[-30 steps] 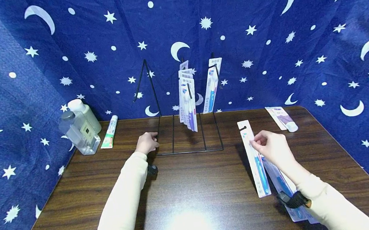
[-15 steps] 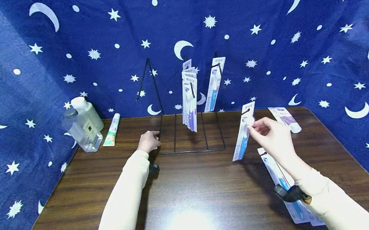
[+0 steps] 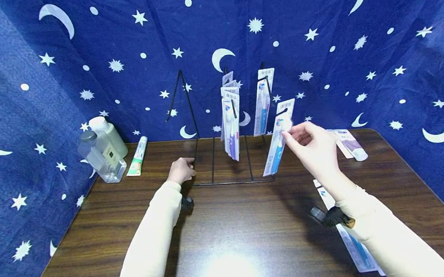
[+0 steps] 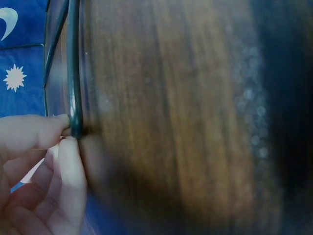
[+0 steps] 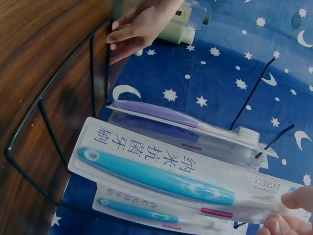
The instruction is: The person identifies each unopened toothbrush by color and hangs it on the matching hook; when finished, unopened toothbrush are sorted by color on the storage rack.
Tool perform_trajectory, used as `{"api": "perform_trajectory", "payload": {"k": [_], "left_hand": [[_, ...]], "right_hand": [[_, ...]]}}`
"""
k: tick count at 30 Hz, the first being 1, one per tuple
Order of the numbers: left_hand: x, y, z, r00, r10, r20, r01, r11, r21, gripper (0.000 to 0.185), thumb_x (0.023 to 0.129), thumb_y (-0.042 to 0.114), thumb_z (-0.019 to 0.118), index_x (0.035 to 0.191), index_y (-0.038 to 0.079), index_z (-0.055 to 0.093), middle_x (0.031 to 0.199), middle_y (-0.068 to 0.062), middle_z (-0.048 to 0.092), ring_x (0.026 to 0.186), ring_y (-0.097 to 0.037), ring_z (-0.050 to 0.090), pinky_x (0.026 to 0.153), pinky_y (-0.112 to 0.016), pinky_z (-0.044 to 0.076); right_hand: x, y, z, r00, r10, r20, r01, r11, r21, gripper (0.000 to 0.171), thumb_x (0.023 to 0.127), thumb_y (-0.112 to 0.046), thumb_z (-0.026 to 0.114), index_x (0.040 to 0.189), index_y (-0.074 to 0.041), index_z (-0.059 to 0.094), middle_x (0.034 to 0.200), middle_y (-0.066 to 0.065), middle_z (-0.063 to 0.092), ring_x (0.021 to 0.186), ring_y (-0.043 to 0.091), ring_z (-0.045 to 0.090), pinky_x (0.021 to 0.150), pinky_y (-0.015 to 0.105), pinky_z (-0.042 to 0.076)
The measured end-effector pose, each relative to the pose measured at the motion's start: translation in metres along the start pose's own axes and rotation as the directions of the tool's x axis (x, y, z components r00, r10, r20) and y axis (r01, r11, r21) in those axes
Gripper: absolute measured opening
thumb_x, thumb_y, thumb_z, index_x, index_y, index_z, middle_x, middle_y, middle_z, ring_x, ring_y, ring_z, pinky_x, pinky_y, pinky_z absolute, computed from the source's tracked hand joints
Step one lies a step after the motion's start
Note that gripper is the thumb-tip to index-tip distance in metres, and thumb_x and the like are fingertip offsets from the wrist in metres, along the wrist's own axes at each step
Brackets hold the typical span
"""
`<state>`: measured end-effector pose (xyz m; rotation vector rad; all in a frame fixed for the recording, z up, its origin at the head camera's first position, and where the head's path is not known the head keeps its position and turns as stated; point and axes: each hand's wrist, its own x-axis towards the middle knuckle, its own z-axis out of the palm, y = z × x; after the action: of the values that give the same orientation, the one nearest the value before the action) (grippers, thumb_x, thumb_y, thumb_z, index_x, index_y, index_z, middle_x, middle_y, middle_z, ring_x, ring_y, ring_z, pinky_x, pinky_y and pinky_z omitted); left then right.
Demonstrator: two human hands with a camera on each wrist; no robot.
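My right hand [image 3: 315, 149] pinches a packaged toothbrush [image 3: 274, 153] near the top of its card, tilted in front of the rack's right side. In the right wrist view this toothbrush [image 5: 156, 174] has a blue handle and overlaps another blue toothbrush pack [image 5: 139, 210] hanging behind it. My left hand [image 3: 180, 171] pinches the lower left of the black wire display rack [image 3: 232, 183]; the left wrist view shows thumb and fingertip at the wire [image 4: 74, 83]. Several purple toothbrush packs [image 3: 231, 133] hang from the middle hook; blue packs [image 3: 261, 111] hang on the right hook.
More toothbrush packs [image 3: 357, 250] lie under my right forearm. A purple-and-white tube [image 3: 350, 145] lies at the back right. At the back left are a toothpaste tube [image 3: 137, 156], a clear bottle [image 3: 104, 160] and a white-capped bottle [image 3: 112, 134]. The rack's left hook [image 3: 173, 96] holds nothing.
My right hand has lifted the blue toothbrush pack off the table, tipped it upright and carried it left and up toward the rack's right hook. The left hand stays at the rack.
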<state>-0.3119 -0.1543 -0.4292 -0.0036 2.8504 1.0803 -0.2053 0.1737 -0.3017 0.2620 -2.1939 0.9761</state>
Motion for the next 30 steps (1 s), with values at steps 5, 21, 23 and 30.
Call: {"api": "perform_trajectory", "payload": {"k": [5, 21, 23, 30], "left_hand": [[0.003, -0.002, 0.002, 1.000, -0.013, 0.004, 0.013, 1.000, -0.019, 0.055, 0.071, -0.006, 0.064, 0.126, -0.002, 0.059, 0.082, -0.006, 0.060, 0.047, -0.002, 0.050, 0.047, -0.014, 0.048], [0.005, -0.005, 0.002, 1.000, -0.008, 0.011, 0.008, 1.000, -0.018, 0.055, 0.072, -0.005, 0.066, 0.126, -0.002, 0.059, 0.085, -0.007, 0.061, 0.050, -0.003, 0.054, 0.052, -0.016, 0.052], [0.004, -0.006, 0.001, 1.000, -0.002, 0.012, 0.002, 1.000, -0.020, 0.055, 0.072, -0.006, 0.065, 0.126, -0.002, 0.058, 0.086, -0.008, 0.062, 0.051, -0.004, 0.055, 0.053, -0.017, 0.054], [0.003, -0.003, 0.000, 1.000, 0.005, 0.008, -0.005, 1.000, -0.010, 0.056, 0.071, -0.005, 0.065, 0.127, -0.002, 0.058, 0.083, -0.006, 0.061, 0.051, -0.004, 0.054, 0.054, -0.017, 0.053]], "right_hand": [[0.005, -0.004, 0.006, 1.000, -0.019, -0.012, 0.019, 1.000, -0.006, 0.017, 0.080, -0.015, 0.073, 0.084, 0.000, 0.068, 0.069, 0.011, 0.067, 0.060, -0.016, 0.044, 0.057, 0.003, 0.039], [0.029, 0.000, 0.029, 0.993, -0.117, -0.029, 0.117, 0.993, -0.022, 0.015, 0.078, -0.013, 0.073, 0.079, 0.001, 0.068, 0.065, 0.010, 0.067, 0.056, 0.002, 0.053, 0.055, 0.002, 0.036], [0.033, 0.002, 0.032, 0.994, -0.100, -0.031, 0.099, 0.995, -0.025, 0.015, 0.078, -0.014, 0.073, 0.079, 0.001, 0.068, 0.065, 0.010, 0.067, 0.056, -0.004, 0.049, 0.054, 0.002, 0.035], [0.046, 0.009, 0.042, 0.998, -0.041, -0.042, 0.041, 0.999, -0.009, 0.017, 0.079, -0.014, 0.073, 0.080, 0.002, 0.068, 0.066, 0.012, 0.067, 0.055, -0.011, 0.044, 0.053, 0.004, 0.035]]}}
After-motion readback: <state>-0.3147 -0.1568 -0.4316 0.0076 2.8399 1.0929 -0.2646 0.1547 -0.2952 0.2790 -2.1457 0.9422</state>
